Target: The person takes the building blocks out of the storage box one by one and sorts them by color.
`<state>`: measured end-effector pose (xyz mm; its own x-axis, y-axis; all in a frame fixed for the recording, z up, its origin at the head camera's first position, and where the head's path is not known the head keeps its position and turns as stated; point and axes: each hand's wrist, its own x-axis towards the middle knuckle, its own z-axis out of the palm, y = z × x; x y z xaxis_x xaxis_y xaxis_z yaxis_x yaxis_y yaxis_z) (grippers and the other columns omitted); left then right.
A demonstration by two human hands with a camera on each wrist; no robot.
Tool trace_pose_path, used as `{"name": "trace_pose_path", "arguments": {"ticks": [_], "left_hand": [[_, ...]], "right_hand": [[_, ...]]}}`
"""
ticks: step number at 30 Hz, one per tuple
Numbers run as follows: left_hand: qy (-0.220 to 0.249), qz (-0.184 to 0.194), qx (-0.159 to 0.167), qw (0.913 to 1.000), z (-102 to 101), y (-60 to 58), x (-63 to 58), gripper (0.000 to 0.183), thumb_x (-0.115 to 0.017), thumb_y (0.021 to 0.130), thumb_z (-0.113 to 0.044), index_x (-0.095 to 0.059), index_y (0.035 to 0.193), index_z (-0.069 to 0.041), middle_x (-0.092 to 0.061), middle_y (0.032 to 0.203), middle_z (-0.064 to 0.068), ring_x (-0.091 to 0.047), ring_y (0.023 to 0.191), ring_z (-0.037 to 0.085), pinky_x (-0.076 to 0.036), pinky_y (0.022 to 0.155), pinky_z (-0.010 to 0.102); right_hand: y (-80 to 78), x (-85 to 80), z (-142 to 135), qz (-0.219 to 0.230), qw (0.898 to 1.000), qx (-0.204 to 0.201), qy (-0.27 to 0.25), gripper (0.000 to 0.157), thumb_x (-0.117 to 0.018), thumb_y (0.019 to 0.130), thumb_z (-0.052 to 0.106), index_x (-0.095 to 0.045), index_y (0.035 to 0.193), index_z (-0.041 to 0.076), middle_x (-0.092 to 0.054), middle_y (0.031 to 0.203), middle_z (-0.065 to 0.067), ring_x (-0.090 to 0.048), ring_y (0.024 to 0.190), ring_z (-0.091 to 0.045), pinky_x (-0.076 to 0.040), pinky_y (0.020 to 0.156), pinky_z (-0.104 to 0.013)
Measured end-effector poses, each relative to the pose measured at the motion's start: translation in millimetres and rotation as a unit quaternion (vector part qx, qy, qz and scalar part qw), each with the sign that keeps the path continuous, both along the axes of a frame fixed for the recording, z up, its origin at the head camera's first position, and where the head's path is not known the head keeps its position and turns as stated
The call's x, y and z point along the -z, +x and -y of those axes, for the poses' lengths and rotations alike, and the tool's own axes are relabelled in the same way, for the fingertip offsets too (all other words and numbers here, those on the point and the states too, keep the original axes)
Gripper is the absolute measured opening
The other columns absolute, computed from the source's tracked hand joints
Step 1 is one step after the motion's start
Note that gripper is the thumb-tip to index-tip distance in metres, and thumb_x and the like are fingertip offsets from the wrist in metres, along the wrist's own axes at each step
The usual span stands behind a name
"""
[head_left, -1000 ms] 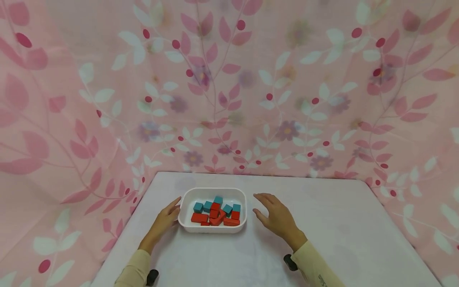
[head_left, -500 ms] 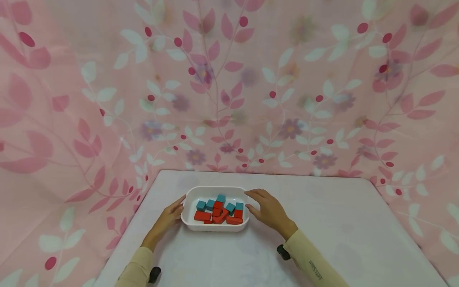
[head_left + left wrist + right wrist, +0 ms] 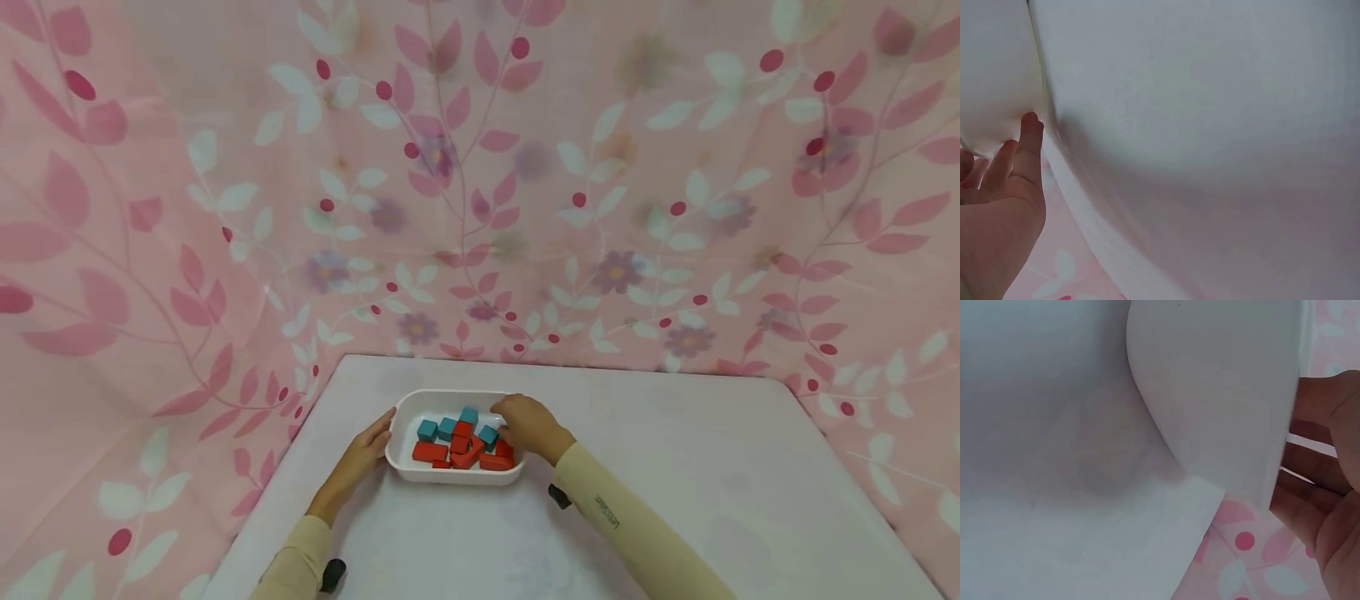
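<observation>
A white oblong tray (image 3: 455,476) with rounded corners holds several red and teal wooden-looking blocks. My left hand (image 3: 360,458) rests its fairly straight fingers against the tray's left side; the left wrist view shows its fingertips (image 3: 1030,119) at the tray's outer wall. Over the right rim reaches my right hand (image 3: 534,427), its fingers inside the tray, close to a teal cube (image 3: 487,437) and a red block (image 3: 504,448). The hand hides part of the right end, and whether it grips a block cannot be seen. In the right wrist view, the tray wall covers its fingertips.
The tray stands on a table with a white cloth (image 3: 675,500), near its back left. A pink floral curtain (image 3: 600,208) hangs behind and along both sides. Red blocks such as a long one (image 3: 430,452) lie toward the tray's front.
My right hand has moved left from beside the tray to over its right rim and into it, covering the teal cube at that end. The left hand has stayed at the tray's side.
</observation>
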<state>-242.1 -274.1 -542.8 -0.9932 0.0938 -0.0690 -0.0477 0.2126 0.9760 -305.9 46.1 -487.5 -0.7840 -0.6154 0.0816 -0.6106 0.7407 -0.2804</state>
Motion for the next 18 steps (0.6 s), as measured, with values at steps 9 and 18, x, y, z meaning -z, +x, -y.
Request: {"name": "trace_pose_path", "arguments": {"ticks": [9, 18], "left_hand": [[-0.005, -0.006, 0.005, 1.0, -0.4, 1.4, -4.7, 0.051, -0.041, 0.105, -0.012, -0.028, 0.154, -0.008, -0.02, 0.159, 0.018, -0.025, 0.142, 0.04, -0.035, 0.105, 0.055], [-0.001, -0.001, 0.004, 1.0, -0.2, 0.1, 1.8, 0.05, -0.041, 0.106, -0.013, -0.028, 0.155, -0.011, -0.022, 0.157, 0.022, -0.031, 0.139, 0.041, -0.037, 0.105, 0.054]], "right_hand": [[-13.7, 2.6, 16.7, 0.052, 0.995, 0.044, 0.076, 0.017, -0.075, 0.083, 0.01, -0.072, 0.099, 0.008, -0.062, 0.081, 0.001, -0.053, 0.075, -0.016, -0.056, 0.08, -0.033], [-17.0, -0.2, 24.0, 0.139, 0.984, 0.051, 0.097, 0.018, -0.079, 0.077, 0.012, -0.065, 0.089, 0.011, -0.056, 0.078, 0.002, -0.053, 0.072, -0.016, -0.052, 0.065, -0.027]]}}
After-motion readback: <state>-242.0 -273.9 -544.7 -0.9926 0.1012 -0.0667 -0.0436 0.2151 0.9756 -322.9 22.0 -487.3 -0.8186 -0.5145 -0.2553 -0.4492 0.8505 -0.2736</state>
